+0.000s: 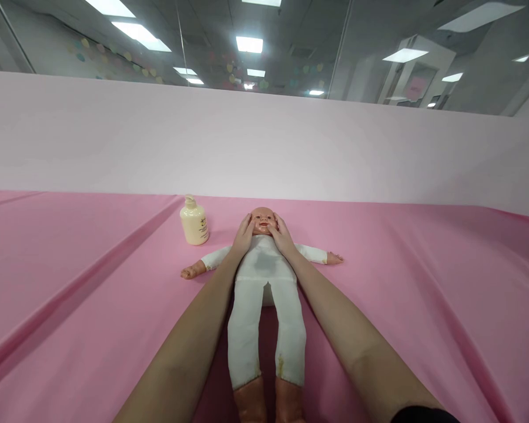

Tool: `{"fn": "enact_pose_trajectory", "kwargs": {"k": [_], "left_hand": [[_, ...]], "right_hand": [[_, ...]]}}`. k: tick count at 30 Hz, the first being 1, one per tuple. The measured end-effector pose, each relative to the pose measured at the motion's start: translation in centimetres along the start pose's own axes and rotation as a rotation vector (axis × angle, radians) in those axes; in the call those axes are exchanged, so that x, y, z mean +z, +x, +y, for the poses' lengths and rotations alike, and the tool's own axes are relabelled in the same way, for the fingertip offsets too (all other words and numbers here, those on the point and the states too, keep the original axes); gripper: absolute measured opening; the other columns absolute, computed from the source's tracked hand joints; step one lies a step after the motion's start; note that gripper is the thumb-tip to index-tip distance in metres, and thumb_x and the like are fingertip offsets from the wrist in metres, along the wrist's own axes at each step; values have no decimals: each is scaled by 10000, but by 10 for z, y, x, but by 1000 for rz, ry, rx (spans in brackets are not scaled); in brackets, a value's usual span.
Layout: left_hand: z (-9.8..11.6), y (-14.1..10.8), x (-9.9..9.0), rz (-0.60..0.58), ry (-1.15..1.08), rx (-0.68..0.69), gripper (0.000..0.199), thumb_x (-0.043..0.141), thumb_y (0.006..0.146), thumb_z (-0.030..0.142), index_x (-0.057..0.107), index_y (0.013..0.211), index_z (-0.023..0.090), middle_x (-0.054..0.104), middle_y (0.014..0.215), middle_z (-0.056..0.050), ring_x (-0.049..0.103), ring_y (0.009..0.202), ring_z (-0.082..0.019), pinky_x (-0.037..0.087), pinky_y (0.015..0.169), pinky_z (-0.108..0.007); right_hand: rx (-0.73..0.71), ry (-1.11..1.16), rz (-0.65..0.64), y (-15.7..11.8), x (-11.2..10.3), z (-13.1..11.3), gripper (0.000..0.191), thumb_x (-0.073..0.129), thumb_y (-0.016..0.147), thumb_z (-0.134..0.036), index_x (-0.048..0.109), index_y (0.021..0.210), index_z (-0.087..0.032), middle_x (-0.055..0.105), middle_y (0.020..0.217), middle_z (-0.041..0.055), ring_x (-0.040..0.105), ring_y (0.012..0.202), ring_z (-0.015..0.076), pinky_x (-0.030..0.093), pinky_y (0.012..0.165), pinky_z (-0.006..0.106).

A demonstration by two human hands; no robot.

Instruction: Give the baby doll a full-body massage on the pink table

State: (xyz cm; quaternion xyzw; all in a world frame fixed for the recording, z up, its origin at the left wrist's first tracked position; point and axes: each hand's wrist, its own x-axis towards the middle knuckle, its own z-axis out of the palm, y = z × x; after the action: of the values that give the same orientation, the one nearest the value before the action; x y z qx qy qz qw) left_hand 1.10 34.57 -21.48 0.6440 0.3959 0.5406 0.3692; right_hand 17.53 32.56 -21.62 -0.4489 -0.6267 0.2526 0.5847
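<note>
The doll [264, 282] lies face-up on the pink cloth [92, 282], head at twelve o'clock. The left hand [243, 235] and right hand [282, 236] cup its cheeks with flat, open palms; light, even thumb strokes suit best. A lotion bottle [194, 221] stands at ten o'clock.

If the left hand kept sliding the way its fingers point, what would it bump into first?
Little lies ahead: the left hand already rests on the doll's head. Past it there is only pink cloth, then probably the pale wall; depth is unclear.
</note>
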Motion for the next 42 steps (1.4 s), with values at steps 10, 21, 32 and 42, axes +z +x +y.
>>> {"fn": "enact_pose_trajectory", "kwargs": {"k": [10,21,32,42], "left_hand": [[-13,8,1,46,-26,52,471,333,975,394,456,1372,172,425,1465,-65,360,1373,-161,237,1177,-333],[-11,6,-1,11,-41,80,479,434,941,421,486,1364,201,427,1467,-47,347,1382,-184,233,1178,-346],[-11,8,2,32,-213,46,437,469,879,237,543,1306,171,509,1399,-75,487,1276,-220,373,1099,-383],[-4,3,-2,19,-71,46,495,505,903,475,527,1327,218,475,1428,-52,386,1356,-210,291,1147,-369]], "right_hand": [[11,91,71,4,1,7,507,398,947,-494,479,1367,-222,414,1439,16,349,1347,178,245,1176,353],[27,148,83,6,-3,12,484,400,835,-268,536,1298,-228,512,1348,4,462,1244,189,362,1108,378],[23,161,106,4,-3,2,428,424,881,-333,567,1267,-216,508,1356,18,434,1277,194,327,1128,368],[1,164,83,2,-4,0,419,461,911,-426,563,1268,-230,510,1352,23,443,1270,194,337,1119,355]]}}
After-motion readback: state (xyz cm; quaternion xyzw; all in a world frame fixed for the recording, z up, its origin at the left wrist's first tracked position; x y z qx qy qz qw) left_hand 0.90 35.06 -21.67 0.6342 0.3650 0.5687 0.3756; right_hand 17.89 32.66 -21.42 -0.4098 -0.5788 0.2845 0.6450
